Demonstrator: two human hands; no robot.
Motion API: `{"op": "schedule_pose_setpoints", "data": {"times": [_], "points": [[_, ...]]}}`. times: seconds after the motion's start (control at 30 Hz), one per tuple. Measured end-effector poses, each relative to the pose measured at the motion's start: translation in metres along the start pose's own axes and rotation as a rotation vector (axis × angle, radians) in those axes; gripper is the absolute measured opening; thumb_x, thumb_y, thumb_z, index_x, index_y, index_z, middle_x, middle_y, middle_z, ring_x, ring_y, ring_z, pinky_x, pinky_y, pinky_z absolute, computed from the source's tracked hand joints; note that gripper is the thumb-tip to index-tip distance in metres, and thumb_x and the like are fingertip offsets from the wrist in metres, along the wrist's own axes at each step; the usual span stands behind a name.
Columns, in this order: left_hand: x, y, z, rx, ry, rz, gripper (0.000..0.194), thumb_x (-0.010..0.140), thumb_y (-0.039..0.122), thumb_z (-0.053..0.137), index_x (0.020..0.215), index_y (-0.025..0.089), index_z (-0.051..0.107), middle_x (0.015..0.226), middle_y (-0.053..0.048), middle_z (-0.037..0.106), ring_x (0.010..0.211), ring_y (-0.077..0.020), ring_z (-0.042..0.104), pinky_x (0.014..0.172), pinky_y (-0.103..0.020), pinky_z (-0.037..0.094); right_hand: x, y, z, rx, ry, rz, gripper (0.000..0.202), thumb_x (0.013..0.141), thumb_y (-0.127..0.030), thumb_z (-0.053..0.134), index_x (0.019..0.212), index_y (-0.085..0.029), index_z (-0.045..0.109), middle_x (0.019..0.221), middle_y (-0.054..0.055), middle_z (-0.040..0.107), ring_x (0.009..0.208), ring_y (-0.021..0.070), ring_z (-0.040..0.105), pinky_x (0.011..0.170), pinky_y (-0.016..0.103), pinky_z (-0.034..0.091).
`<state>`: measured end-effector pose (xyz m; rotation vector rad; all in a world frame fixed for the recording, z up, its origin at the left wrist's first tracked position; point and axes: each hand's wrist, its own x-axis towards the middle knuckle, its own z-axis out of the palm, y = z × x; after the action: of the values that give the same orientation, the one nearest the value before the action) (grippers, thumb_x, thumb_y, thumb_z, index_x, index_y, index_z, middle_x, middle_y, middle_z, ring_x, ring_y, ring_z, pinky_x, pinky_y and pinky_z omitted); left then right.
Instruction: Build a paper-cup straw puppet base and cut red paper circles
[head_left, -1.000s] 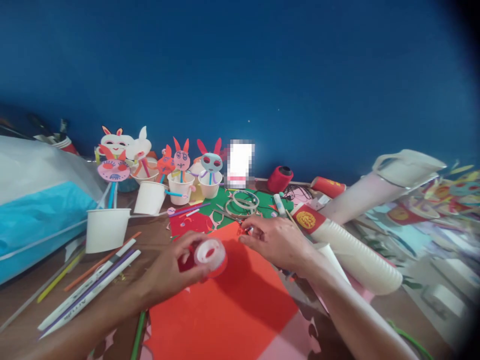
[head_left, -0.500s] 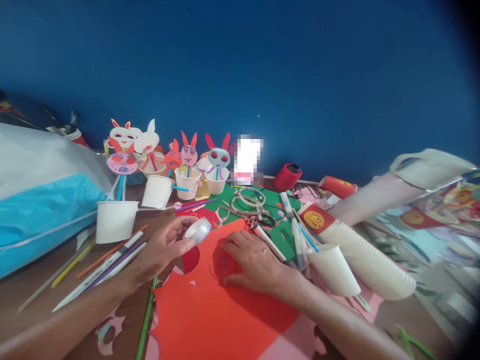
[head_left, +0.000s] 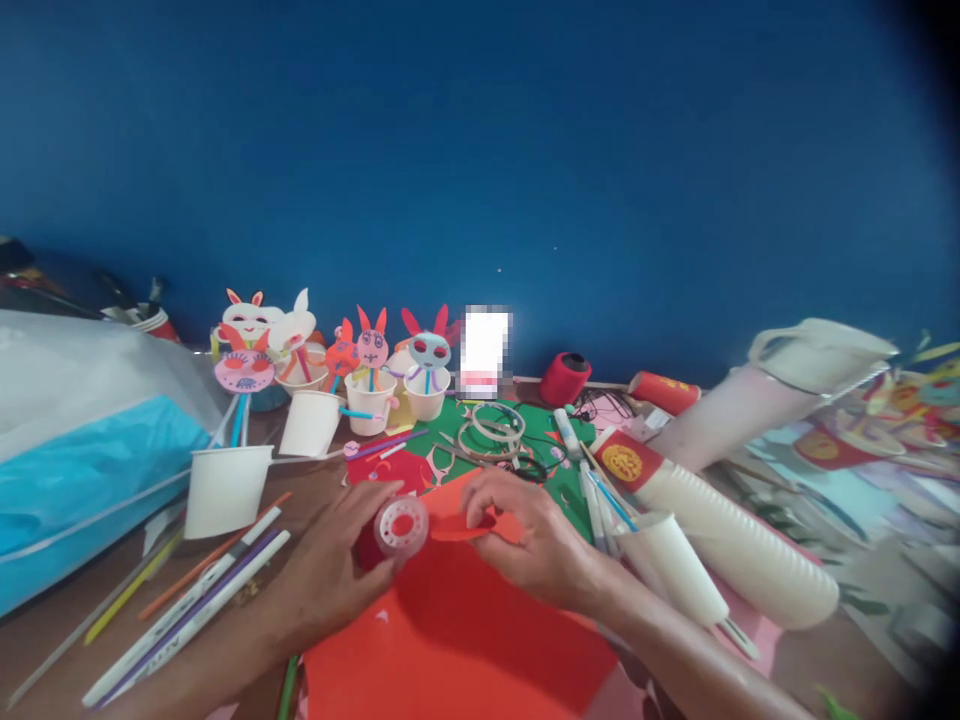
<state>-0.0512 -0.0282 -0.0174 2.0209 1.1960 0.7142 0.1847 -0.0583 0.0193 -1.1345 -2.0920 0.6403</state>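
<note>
My left hand [head_left: 360, 540] curves round a clear plastic roll [head_left: 400, 548], possibly tape, with the thumb on its near side and the fingers on its far side. The roll's ringed face points up, above a large orange-red paper sheet [head_left: 450, 640]. Just to the right, my right hand [head_left: 525, 535] pinches a small piece of orange-red paper [head_left: 450, 528] between thumb and fingers. Part of that piece is hidden by the fingers, and I cannot tell whether it is separate from the sheet.
White paper cups [head_left: 229, 490] with paper animal faces [head_left: 245, 370] stand at the back left. Markers [head_left: 187, 610] lie on the left. A stack of cups [head_left: 735, 530], a tipped cup [head_left: 675, 565] and a jug [head_left: 720, 410] are on the right. Bangle-like rings [head_left: 491, 428] lie behind my hands.
My left hand has moved slightly right and lower with the roll, which now faces up. My right hand has risen from lying flat on the sheet and now pinches orange-red paper. The view has tilted up.
</note>
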Motion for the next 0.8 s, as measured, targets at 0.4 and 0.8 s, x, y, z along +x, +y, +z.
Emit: {"op": "schedule_pose_setpoints", "data": {"times": [0.4,0.8], "points": [[-0.015,0.04,0.011,-0.892,-0.176,-0.489,0.024,0.071,0.039,0.065,0.072,0.016,0.06,0.062,0.0,0.058,0.055,-0.0106,0.048,0.054,-0.022,0.039,-0.006,-0.004,0.021,-0.025,0.174,-0.345,0.025,0.077,-0.004,0.045,0.087,-0.023,0.059,0.108,0.006,0.051,0.105,0.018,0.048,0.088,0.034,0.039],[-0.001,0.025,0.013,-0.716,-0.09,-0.449,0.03,0.068,0.042,0.066,0.061,0.015,0.055,0.052,0.005,0.047,0.048,-0.0064,0.038,0.046,-0.017,0.029,0.006,0.013,0.041,0.949,0.022,0.505,0.029,0.079,-0.039,0.057,0.066,-0.013,0.057,0.055,-0.001,0.054,0.05,0.0078,0.049,0.052,0.02,0.036]]}}
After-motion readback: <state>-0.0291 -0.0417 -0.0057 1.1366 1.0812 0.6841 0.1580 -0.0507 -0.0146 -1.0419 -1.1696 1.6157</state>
